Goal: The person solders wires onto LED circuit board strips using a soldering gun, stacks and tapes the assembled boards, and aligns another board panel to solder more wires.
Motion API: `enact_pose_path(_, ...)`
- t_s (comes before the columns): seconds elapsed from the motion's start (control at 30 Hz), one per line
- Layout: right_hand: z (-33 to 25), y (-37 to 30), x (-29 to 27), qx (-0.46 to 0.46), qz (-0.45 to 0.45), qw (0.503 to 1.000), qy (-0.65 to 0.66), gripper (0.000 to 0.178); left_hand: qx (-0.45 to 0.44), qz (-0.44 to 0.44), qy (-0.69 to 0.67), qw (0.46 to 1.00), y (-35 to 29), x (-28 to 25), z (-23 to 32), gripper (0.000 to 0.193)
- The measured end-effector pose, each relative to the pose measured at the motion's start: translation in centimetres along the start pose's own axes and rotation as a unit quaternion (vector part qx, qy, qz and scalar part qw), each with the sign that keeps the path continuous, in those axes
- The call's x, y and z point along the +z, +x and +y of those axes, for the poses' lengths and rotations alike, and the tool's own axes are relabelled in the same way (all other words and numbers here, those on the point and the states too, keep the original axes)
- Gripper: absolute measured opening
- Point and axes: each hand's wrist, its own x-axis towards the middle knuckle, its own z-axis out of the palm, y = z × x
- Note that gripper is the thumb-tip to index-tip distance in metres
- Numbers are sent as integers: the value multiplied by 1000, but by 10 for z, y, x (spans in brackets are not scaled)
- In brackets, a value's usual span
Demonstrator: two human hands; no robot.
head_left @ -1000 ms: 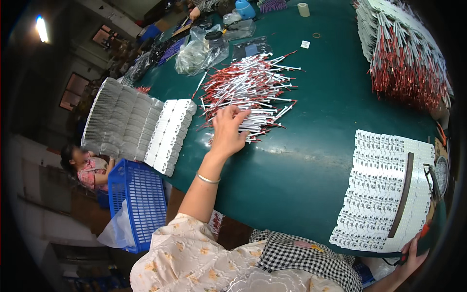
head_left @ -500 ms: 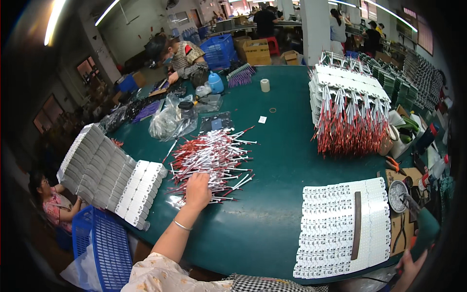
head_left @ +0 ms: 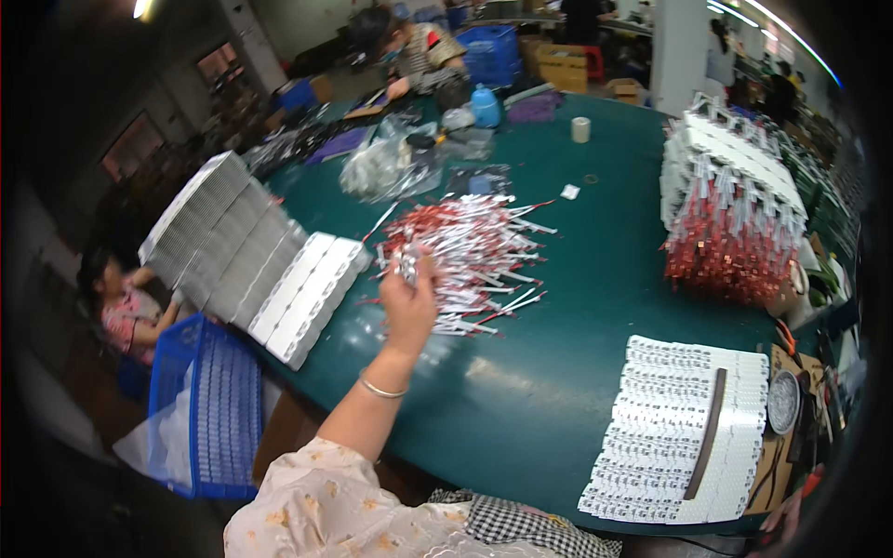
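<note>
My left hand (head_left: 411, 302), with a bangle at the wrist, is closed over the near left side of a pile of red and white wires (head_left: 474, 246). Pale, shiny ends of a small bunch of wires (head_left: 407, 264) stick out between its thumb and fingers; motion blur hides their detail. At the lower right rim, only a blurred part of my right hand (head_left: 787, 523) shows, its fingers unclear. Close to it, a red-ended piece (head_left: 813, 480) is visible. White printed panels (head_left: 651, 432) lie in overlapping rows left of that hand, with a dark strip (head_left: 707, 432) across them.
Stacked white panels (head_left: 312, 293) stand at the left beside a blue basket (head_left: 228, 409). At the back right, panels with hanging red and white wires (head_left: 735, 223) form a pile. A tape roll (head_left: 580, 129), plastic bags (head_left: 386, 167) and a co-worker (head_left: 433, 51) are farther back.
My left hand has lifted off the wires, its fingers now turned up around a small bunch. My right hand has dropped toward the rim; the green tool near it no longer shows clearly. The view has shifted.
</note>
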Motion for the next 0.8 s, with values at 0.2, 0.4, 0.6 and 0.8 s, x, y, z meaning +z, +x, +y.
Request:
enact_pose_path(0.2, 44, -8, 21, 70, 37, 996, 41, 51, -90, -139, -202, 965, -55, 47, 15, 10)
enact_pose_path(0.4, 65, -13, 21, 14, 66, 998, 2, 52, -173, -228, -216, 934, -80, 64, -4, 27)
enact_pose_path(0.6, 78, -16, 37, 34, 101, 994, 36, 61, -204, -340, -192, 898, -77, 92, -5, 32)
enact_pose_path(0.8, 91, -5, 75, 43, 49, 993, 102, 68, -219, -394, -206, 869, -82, 111, 9, 18)
